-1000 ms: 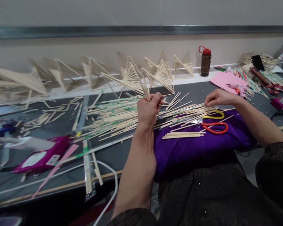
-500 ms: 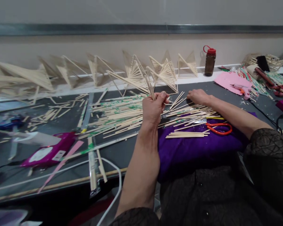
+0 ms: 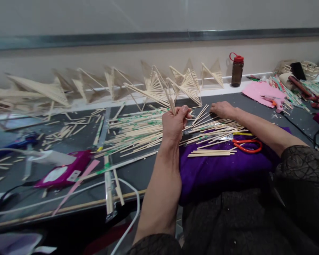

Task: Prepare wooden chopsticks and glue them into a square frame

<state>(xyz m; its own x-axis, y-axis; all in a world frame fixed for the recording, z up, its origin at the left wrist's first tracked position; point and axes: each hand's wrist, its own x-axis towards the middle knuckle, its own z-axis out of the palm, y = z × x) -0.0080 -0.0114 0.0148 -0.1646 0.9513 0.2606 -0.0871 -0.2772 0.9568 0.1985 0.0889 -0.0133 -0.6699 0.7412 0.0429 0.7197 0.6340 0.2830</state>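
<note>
Since one second ago, the right hand (image 3: pixel 222 109) has moved left, off the scissors (image 3: pixel 236 142), to the far side of the stick pile (image 3: pixel 140 132). Its fingers bend down toward the dark counter (image 3: pixel 143 173). Their tips are hard to see, so I can't tell if they hold anything. The left hand (image 3: pixel 172 122) is closed tight around a bunch of thin sticks (image 3: pixel 171 102). The bunch points up and leans left, in front of the stick shapes (image 3: pixel 186 86) at the far wall. The fist hides its middle, so I can't count the sticks.

The left hand and arm cover part of the pile, and the right arm hides some of the yellow scissor handle. A blue tool (image 3: pixel 16 143) far to the left is blurry. The purple cloth (image 3: pixel 215 173) bends over the near edge into shadow. On the left, the counter's near edge shows as a pale strip. There is some room between the right hand and the pink sheet (image 3: pixel 251 90).
</note>
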